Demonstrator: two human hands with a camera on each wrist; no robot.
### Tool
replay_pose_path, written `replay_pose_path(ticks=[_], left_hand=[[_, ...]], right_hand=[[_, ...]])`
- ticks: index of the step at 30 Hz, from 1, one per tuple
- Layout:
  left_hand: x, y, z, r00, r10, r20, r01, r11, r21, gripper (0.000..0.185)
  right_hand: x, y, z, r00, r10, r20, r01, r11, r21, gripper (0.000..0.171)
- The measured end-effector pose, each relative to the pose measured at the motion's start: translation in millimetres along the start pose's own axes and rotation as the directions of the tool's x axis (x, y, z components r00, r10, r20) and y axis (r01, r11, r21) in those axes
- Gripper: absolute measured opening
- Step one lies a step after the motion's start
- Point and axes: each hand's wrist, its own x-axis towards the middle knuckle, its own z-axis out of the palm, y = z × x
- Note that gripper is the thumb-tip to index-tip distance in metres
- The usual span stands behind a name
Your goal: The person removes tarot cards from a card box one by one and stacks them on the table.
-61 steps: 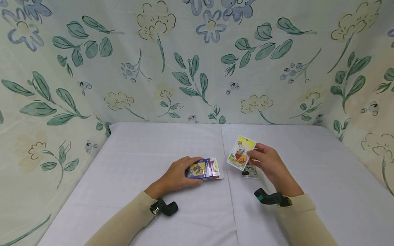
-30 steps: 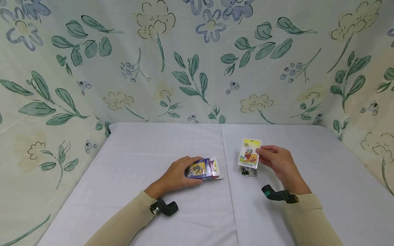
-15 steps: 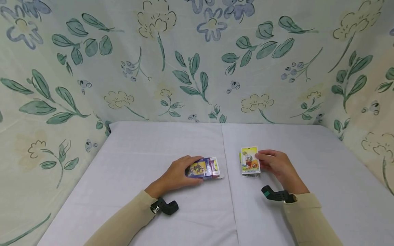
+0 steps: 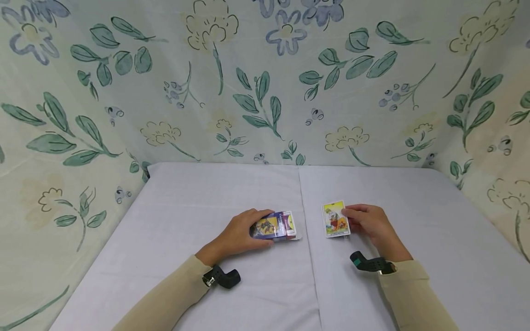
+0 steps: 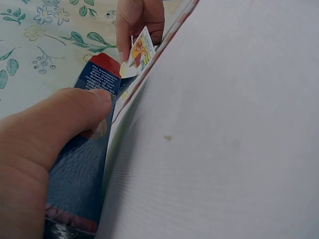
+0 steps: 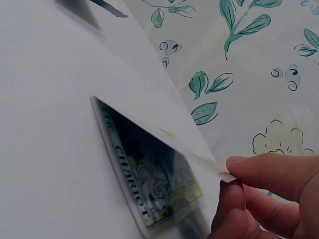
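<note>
My left hand [image 4: 237,233] grips a dark blue tarot card box [image 4: 269,227] lying on the white cloth, thumb on its near side. The box's flap end points right; in the left wrist view its red flap [image 5: 105,63] stands out. My right hand [image 4: 372,225] pinches a yellow tarot card [image 4: 335,220], lettered STRENGTH, by its right edge between thumb and fingers. Beneath it lies another tarot card, THE CHARIOT [image 6: 149,174], face up. The held card's far edge seems to meet the lower card, while its pinched side is raised. From the head, the lower card is nearly all hidden.
A white cloth [image 4: 198,193] with a crease down its middle covers the table. Floral fabric [image 4: 265,82] hangs behind it and along both sides. Each wrist carries a black camera mount [image 4: 225,278].
My right hand has brought the Strength card rightward and then down over the Chariot card, turning it more upright along the way. My left hand and the box have stayed in place.
</note>
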Motion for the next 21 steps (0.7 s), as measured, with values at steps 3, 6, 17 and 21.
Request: replay_pose_path(ticks=[3, 6, 17, 21], left_hand=[[0.0, 0.1, 0.2, 1.0, -0.004, 0.002, 0.004, 1.0, 0.002, 0.077], [0.1, 0.1, 0.4, 1.0, -0.007, 0.004, 0.007, 1.0, 0.004, 0.077], [-0.1, -0.9, 0.9, 1.0, -0.007, 0.002, 0.007, 1.0, 0.006, 0.077], [0.0, -0.8, 1.2, 1.0, -0.006, -0.002, 0.006, 1.0, 0.004, 0.077]], right_hand=[[0.2, 0.9, 0.2, 0.999, -0.016, -0.029, 0.014, 0.998, -0.053, 0.056], [1.1, 1.9, 0.7, 0.998, -0.032, -0.053, 0.027, 0.995, -0.1, 0.053], [1.5, 4.0, 5.3, 0.99, -0.085, -0.108, 0.058, 0.971, -0.233, 0.04], [1.7, 5.8, 6.7, 0.988, -0.092, -0.121, 0.06, 0.967, -0.247, 0.038]])
